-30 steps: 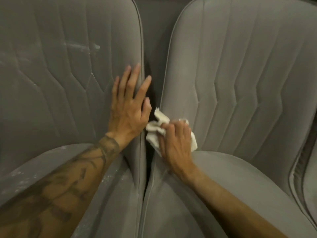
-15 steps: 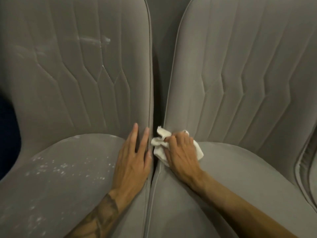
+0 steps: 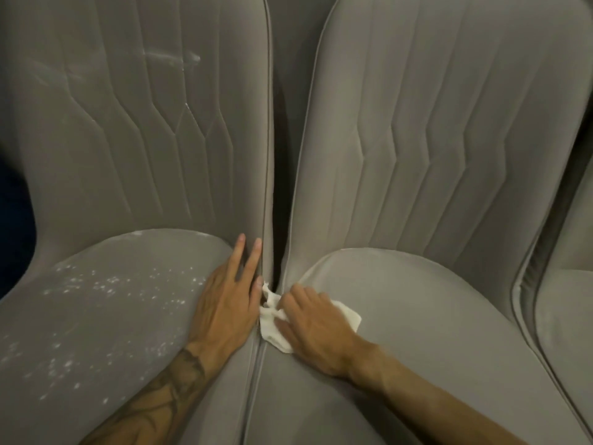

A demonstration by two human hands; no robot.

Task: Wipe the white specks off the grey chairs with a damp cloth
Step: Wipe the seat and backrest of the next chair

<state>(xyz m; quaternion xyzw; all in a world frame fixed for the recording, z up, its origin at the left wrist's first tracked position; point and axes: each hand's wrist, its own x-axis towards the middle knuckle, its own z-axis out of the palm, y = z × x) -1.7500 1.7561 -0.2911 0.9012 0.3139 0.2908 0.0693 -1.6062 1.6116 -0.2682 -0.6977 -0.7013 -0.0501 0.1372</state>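
Note:
Two grey upholstered chairs stand side by side. The left chair [image 3: 106, 162] has white specks [image 3: 106, 284] scattered over its seat and a white smear on its backrest. The right chair [image 3: 449, 300] looks plain grey. My right hand [image 3: 311, 319] holds a crumpled white cloth [image 3: 348, 314] against the left edge of the right chair's seat, beside the narrow gap. My left hand [image 3: 227, 300] rests flat on the right edge of the left chair's seat, fingers straight and pointing up along the backrest edge.
A dark narrow gap [image 3: 282, 155] runs between the two backrests. Part of a third grey chair [image 3: 571, 300] shows at the far right. A dark area [image 3: 12, 236] lies left of the left chair.
Both hands have slid down from the backrest edges to the seat edges. The cloth moved down with my right hand. More of the speckled left seat has come into view.

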